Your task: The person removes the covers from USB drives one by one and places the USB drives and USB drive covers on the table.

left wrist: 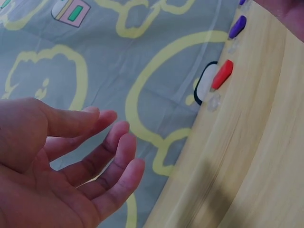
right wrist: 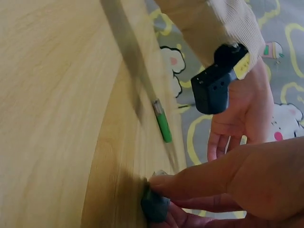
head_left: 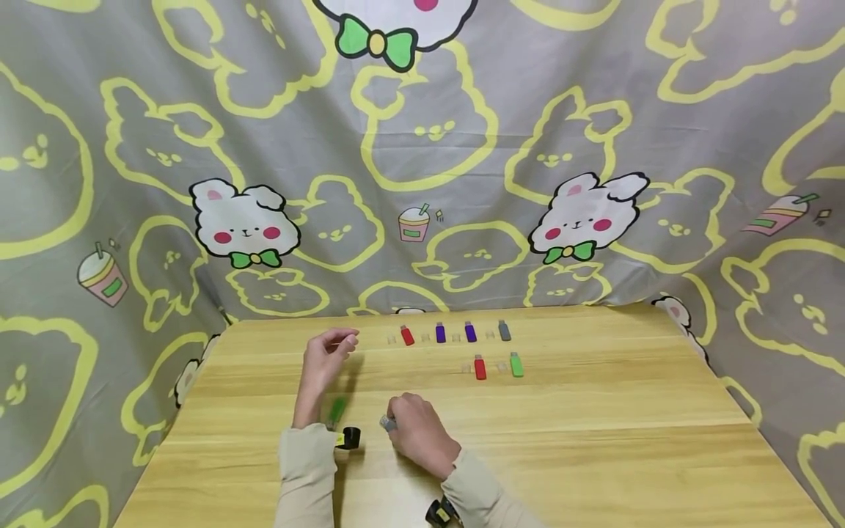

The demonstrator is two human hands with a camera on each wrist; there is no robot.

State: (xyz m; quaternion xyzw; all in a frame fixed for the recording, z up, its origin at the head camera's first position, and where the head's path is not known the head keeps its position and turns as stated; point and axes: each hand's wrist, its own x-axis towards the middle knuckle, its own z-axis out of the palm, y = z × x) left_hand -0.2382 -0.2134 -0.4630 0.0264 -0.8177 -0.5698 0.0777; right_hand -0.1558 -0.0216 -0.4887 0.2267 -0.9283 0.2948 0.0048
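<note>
My right hand [head_left: 422,433] pinches a grey USB stick [head_left: 389,423] between thumb and fingers, low over the near part of the table. In the right wrist view the grey stick's dark body [right wrist: 156,206] shows beneath the thumb. My left hand [head_left: 323,359] is raised over the table's left side, fingers loosely bent. Nothing shows between its thumb and fingers [left wrist: 123,147] in the left wrist view. Beside the left wrist lies a green USB stick [head_left: 337,411] on the wood; its metal or clear end [right wrist: 158,107] appears in the right wrist view.
Along the table's back edge lie a red USB stick [head_left: 407,336], two purple ones [head_left: 440,333] and a grey one [head_left: 505,331], with clear caps beside them. Nearer are another red stick [head_left: 480,367] and a bright green one [head_left: 516,365]. A patterned curtain [head_left: 422,161] hangs behind the table [head_left: 594,433].
</note>
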